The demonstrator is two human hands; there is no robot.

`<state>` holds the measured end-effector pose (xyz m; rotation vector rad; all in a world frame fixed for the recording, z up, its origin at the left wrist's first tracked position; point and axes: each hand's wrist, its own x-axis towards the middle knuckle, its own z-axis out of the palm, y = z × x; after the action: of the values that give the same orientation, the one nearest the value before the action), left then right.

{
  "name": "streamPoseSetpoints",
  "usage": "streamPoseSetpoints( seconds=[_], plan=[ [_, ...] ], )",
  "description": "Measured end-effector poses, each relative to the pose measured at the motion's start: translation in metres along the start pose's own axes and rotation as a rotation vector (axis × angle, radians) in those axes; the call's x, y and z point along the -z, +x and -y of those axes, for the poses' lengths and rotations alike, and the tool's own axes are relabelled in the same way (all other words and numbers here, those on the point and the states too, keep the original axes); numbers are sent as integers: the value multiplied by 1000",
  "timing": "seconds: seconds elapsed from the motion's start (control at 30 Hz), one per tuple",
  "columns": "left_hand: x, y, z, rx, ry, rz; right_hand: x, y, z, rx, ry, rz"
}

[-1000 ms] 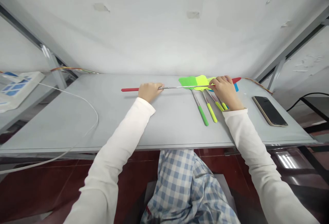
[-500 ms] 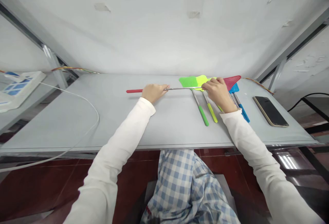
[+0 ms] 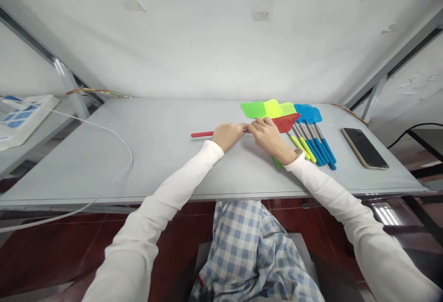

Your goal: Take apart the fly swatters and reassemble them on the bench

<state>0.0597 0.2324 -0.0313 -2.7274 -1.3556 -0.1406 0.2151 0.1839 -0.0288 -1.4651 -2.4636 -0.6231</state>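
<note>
A red fly swatter (image 3: 284,123) lies level across both hands, just above the grey table. My left hand (image 3: 228,136) is closed around it near the red handle, whose end sticks out to the left. Close beside it, my right hand (image 3: 268,136) grips the swatter by the neck of the mesh head. Only a short bit of metal rod shows between the fingers. Behind and right of my right hand lie a green fly swatter (image 3: 253,110), yellow-green fly swatters (image 3: 272,108) and several blue fly swatters (image 3: 313,114). My right forearm partly hides the green handle.
A phone (image 3: 365,148) lies at the table's right. On the left, a white cable (image 3: 121,138) curves over the table (image 3: 155,168) and past its front edge. A white and blue device (image 3: 24,119) stands at far left. Behind is a white wall (image 3: 194,39).
My hands have come together, and the red swatter's metal rod has shortened between them. The red head moved left and nearer, uncovering more blue and yellow-green swatters.
</note>
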Motion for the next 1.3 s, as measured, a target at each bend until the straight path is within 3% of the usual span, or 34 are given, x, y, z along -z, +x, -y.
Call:
streamPoseSetpoints(
  seconds=[0.2,0.33,0.67,0.87,1.1,1.3],
  plan=[
    [9,0,6,-1,-18,-74,7,-4,-15,-1,5,-83],
    [13,-4,24,-52,-16,-143,14,-8,-35,-131,3,-192],
    [16,-8,66,69,71,-177,21,-21,-81,-285,27,-193],
    [7,-12,49,45,108,-82,14,-21,-85,-205,144,-116],
    [5,-25,35,-5,100,10,32,-18,-66,-116,148,-93],
    [11,-44,31,67,-140,-16,43,-15,-53,-137,154,-150]
  ],
)
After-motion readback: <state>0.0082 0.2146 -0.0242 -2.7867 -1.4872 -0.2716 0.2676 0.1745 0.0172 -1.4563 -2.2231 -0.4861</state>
